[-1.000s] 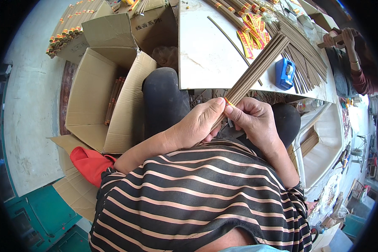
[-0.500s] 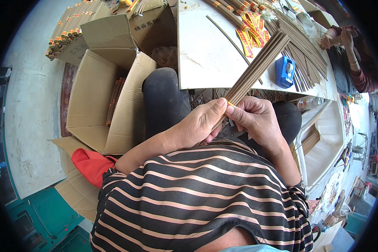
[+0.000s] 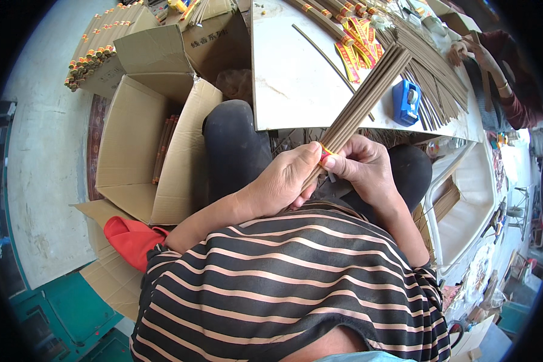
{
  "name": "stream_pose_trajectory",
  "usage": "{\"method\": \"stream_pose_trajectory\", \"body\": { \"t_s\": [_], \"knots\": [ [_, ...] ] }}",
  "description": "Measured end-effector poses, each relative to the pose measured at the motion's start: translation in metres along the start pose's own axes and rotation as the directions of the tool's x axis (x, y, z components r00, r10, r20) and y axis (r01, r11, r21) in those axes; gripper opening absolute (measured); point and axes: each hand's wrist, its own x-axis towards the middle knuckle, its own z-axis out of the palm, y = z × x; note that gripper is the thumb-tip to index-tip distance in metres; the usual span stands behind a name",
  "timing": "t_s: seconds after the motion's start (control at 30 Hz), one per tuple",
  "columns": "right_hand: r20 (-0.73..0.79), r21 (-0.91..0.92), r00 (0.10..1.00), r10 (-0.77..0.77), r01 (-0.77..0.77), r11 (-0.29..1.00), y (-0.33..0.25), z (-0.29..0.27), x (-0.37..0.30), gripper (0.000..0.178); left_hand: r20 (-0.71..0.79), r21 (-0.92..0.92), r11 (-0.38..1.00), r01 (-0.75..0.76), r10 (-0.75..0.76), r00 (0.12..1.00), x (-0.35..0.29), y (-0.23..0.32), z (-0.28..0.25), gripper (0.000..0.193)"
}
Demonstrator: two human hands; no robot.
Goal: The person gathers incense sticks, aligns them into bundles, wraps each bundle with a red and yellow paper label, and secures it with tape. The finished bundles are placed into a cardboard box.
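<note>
A bundle of brown incense sticks (image 3: pixel 367 90) slants up and to the right over my lap. My left hand (image 3: pixel 285 176) is wrapped round its lower part. At the bundle's lower middle, my right hand (image 3: pixel 363 167) pinches a red and yellow paper band (image 3: pixel 326 152) against the sticks. The band's far side is hidden by the sticks and fingers. Just beyond my right hand, on the white table (image 3: pixel 295 78), stands a blue tape dispenser (image 3: pixel 406 104). More red and yellow paper strips (image 3: pixel 360 48) lie past the bundle.
Loose incense sticks (image 3: pixel 431 90) cover the table's right side. An open cardboard box (image 3: pixel 133 139) with some bundles inside stands at my left, near a red cloth (image 3: pixel 130 240). Banded bundles (image 3: pixel 99 42) are stacked farther back. Another person's hands (image 3: pixel 469 51) work at the far right.
My right thumb has shifted slightly, and more of the red and yellow band now shows between my hands. The bundle stays in my grip. The other person's hands have moved.
</note>
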Motion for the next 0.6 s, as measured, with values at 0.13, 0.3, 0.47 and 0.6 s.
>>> {"method": "stream_pose_trajectory", "body": {
  "t_s": [0.13,0.3,0.47,0.6],
  "knots": [
    [-0.146,-0.408,0.958,-0.247,0.17,0.897,0.007,-0.002,0.008,0.032,-0.122,0.025,1.0,-0.001,0.005,0.992,-0.003,0.003,0.004,0.047],
    [-0.185,-0.471,0.978,-0.101,0.002,0.882,-0.01,0.006,-0.001,0.035,-0.205,0.128,0.991,-0.043,0.069,0.976,-0.004,0.003,0.009,0.044],
    [-0.084,-0.38,0.996,-0.023,-0.011,0.925,-0.015,0.009,-0.009,0.026,-0.235,0.251,0.964,-0.083,0.144,0.961,-0.002,-0.003,0.012,0.047],
    [-0.077,-0.367,0.997,0.028,-0.055,0.929,-0.016,0.008,-0.012,0.028,-0.28,0.371,0.925,-0.082,0.196,0.94,0.0,-0.007,0.016,0.053]
  ]
}}
